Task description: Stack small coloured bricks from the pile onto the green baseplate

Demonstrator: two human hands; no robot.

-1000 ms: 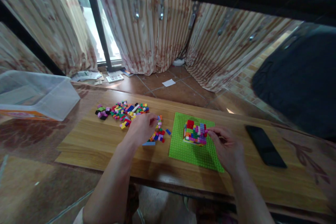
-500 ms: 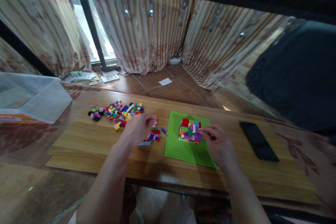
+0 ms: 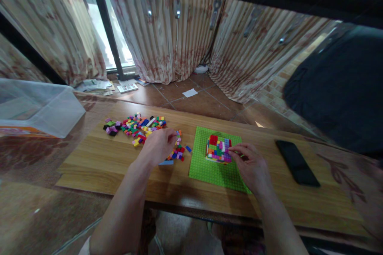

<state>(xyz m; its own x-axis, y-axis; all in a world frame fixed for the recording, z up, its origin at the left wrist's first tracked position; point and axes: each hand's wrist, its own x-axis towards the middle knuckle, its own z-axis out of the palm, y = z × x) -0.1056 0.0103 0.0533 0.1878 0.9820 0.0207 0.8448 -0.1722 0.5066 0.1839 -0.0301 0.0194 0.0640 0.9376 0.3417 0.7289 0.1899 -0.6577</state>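
Observation:
A block-shaped build of many coloured toy bricks (image 3: 218, 150) stands on a green studded baseplate (image 3: 206, 172). My right hand (image 3: 250, 164) is at its right edge, thumb and forefinger pinched at a small pinkish toy brick by the top. Over the right part of a spread of loose toy bricks (image 3: 138, 125) hangs my left hand (image 3: 158, 146), its fingertips pinched together. Whatever those fingers hold is too small to make out. A light blue long brick (image 3: 166, 162) lies just below the left hand, and a small blue brick (image 3: 188, 149) sits between the pile and the baseplate.
A black phone (image 3: 297, 163) lies on the wooden table (image 3: 98, 163), right of the baseplate. A clear plastic bin (image 3: 64, 111) stands off the table's left end. Striped curtains (image 3: 179, 44) hang beyond, with papers (image 3: 93, 85) on the floor beneath.
The view has shifted slightly, moving everything a little to the right. Both hands keep nearly the same places and pinched poses, and no brick has visibly moved.

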